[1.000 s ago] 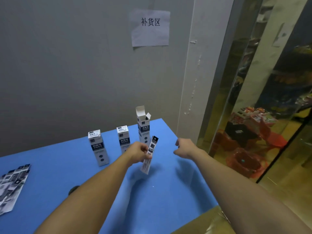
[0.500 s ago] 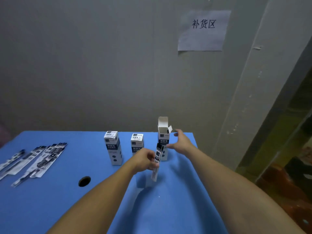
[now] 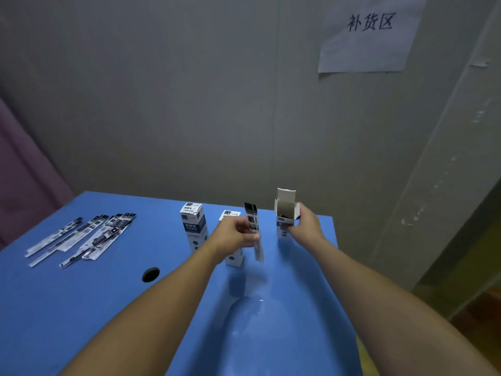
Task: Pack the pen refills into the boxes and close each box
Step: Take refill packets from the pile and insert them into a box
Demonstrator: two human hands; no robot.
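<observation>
Three white-and-blue boxes stand at the far side of the blue table (image 3: 81,308). My right hand (image 3: 305,226) grips the rightmost box (image 3: 284,215), whose top flap stands open. My left hand (image 3: 234,236) holds a packaged pen refill (image 3: 254,232) upright, just left of that open box and apart from it. Behind my left hand stands a shut box (image 3: 233,256), partly hidden. Another shut box (image 3: 194,229) stands further left. Several loose refill packs (image 3: 84,237) lie at the table's left.
A round cable hole (image 3: 150,274) sits in the table near my left forearm. A grey wall with a paper sign (image 3: 368,33) rises behind the table. The table's right edge drops off beside my right arm.
My right hand has moved onto the open box and taken hold of it. My left hand has raised the refill closer to the box. The view has swung left.
</observation>
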